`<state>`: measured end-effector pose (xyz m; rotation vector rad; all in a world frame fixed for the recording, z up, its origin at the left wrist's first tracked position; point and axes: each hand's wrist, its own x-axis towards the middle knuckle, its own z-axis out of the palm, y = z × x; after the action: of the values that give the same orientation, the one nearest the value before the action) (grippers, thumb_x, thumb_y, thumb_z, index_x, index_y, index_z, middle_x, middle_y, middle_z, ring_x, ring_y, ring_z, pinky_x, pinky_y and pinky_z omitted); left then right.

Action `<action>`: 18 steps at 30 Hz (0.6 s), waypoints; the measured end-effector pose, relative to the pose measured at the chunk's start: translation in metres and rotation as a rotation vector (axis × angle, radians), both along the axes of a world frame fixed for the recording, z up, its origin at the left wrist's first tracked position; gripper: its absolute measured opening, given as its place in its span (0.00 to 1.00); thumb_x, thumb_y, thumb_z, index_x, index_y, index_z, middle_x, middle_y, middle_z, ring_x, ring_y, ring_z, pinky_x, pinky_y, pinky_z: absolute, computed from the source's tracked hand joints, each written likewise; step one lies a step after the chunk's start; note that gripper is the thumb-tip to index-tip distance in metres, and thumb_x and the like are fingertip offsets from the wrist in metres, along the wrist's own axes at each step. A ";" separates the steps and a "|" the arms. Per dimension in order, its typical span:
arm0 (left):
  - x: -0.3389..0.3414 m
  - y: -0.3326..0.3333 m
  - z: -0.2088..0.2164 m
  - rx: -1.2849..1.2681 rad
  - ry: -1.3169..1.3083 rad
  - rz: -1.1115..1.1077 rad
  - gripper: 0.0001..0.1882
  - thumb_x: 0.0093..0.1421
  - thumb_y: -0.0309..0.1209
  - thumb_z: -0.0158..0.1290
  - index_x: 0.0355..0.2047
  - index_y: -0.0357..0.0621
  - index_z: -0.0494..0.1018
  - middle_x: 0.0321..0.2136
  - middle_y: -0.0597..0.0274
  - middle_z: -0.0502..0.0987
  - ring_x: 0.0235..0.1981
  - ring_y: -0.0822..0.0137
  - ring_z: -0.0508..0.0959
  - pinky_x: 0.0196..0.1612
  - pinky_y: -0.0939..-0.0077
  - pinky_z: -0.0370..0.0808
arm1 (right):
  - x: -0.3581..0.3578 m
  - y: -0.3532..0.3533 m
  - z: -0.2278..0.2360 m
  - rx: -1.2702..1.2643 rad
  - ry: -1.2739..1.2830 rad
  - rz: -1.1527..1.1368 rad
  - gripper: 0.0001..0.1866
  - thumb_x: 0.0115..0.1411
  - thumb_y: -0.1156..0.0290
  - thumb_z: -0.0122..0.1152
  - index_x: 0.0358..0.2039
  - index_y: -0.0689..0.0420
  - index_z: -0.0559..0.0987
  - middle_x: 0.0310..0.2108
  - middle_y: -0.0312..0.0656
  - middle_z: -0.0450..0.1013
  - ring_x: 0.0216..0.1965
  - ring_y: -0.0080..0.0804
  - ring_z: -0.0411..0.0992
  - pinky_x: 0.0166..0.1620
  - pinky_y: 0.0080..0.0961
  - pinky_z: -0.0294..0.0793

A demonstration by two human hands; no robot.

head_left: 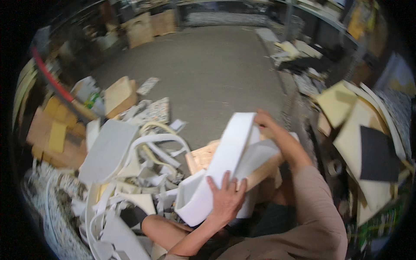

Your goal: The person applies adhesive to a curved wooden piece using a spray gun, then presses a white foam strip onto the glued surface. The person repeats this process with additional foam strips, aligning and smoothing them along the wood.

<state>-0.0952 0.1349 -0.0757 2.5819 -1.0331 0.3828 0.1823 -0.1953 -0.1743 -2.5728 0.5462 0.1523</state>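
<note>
Right grip (264,119) indistinct at white foam (224,158)

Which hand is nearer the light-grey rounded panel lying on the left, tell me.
Left. The left hand, on the white strip, is right of the panel; the right hand is farther right, at the strip's far end.

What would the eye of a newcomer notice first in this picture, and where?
Probably the bright white foam strip, sloping across the middle, with the left hand spread on its lower part and the right hand at its upper end. Next, perhaps the tangled heap of pale foam scraps on the left, then the dark grey panel against cream foam at the right.
</note>
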 end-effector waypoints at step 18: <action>0.014 0.054 0.000 0.034 -0.062 -0.127 0.19 0.48 0.40 0.63 0.41 0.52 0.76 0.50 0.54 0.75 0.57 0.53 0.70 0.62 0.25 0.50 | -0.030 -0.083 0.089 -0.086 -0.443 0.461 0.17 0.55 0.75 0.58 0.46 0.59 0.82 0.44 0.52 0.79 0.49 0.50 0.76 0.52 0.43 0.74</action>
<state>-0.0812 0.1886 -0.0754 2.5317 -1.2278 0.4180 0.1521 -0.2781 -0.0852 -2.6562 -0.2087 -0.2875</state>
